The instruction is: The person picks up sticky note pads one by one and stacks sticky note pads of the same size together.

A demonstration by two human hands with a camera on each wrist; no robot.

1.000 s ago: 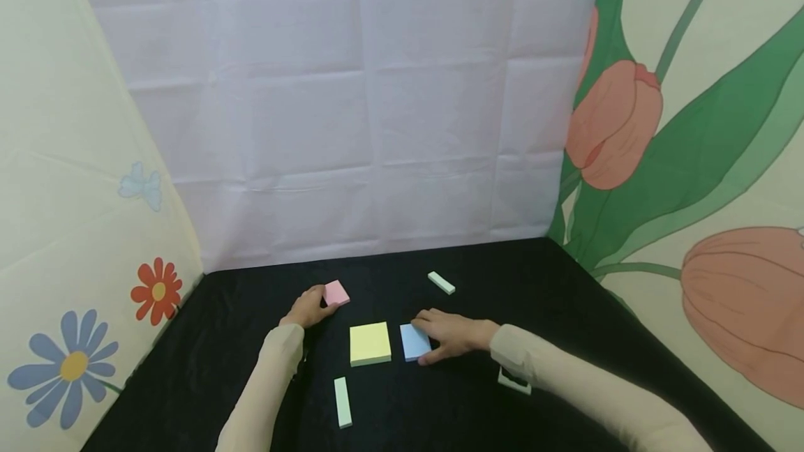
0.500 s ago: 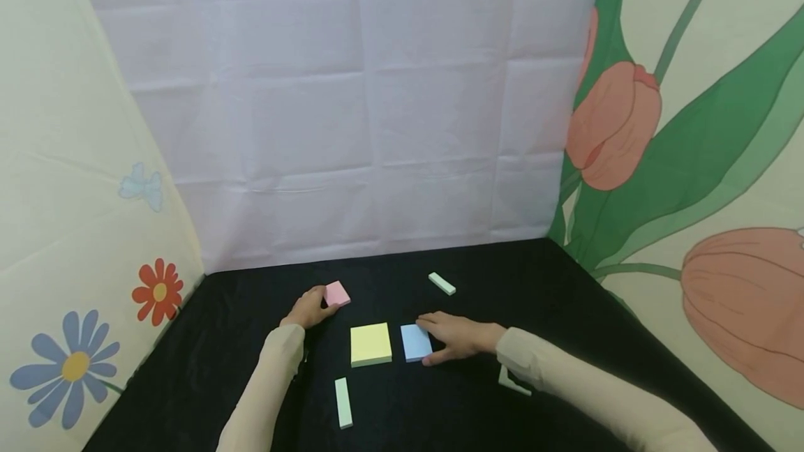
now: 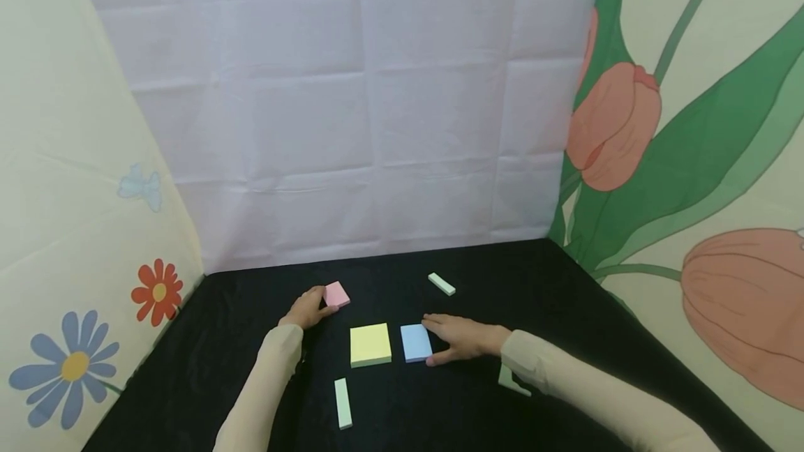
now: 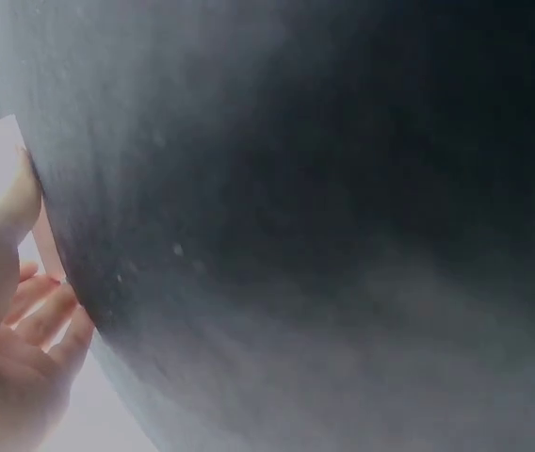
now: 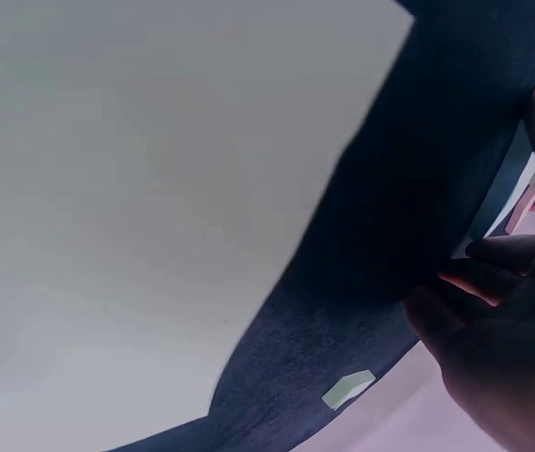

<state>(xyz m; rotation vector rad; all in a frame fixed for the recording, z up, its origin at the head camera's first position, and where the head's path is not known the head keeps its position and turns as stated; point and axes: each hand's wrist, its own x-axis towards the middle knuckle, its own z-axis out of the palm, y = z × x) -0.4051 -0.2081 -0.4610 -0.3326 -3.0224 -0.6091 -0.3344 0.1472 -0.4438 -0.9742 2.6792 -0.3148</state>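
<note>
Head view: table (image 3: 553, 284), black cloth cover. Left hand (image 3: 306, 308) lies on the cloth with fingers curled round the near-left corner of the pink pad (image 3: 336, 294), a small square block of pale pink notes lying flat, far left of the group. Right hand (image 3: 463, 337) lies flat, fingers fairly straight, fingertips and thumb touching the right edge of the blue pad (image 3: 416, 342), a pale blue square block lying flat; not gripping it. Yellow pad (image 3: 370, 344), larger, square, lies just left of the blue pad, a narrow gap between. Near strip (image 3: 342, 402), pale green, narrow, lies in front of the yellow pad. Far strip (image 3: 442, 283), same colour, shorter, lies beyond the blue pad, well apart. Backdrop: white creased sheet; flower-print panels left and right.

Left wrist view: blurred black cloth fills most of the frame; left hand at lower left, fingers (image 4: 46, 315) loosely bent; pad not plainly seen.

Right wrist view: right hand at lower right, fingers (image 5: 494, 254) against pad edges; one green strip (image 5: 348, 388) on the cloth.
</note>
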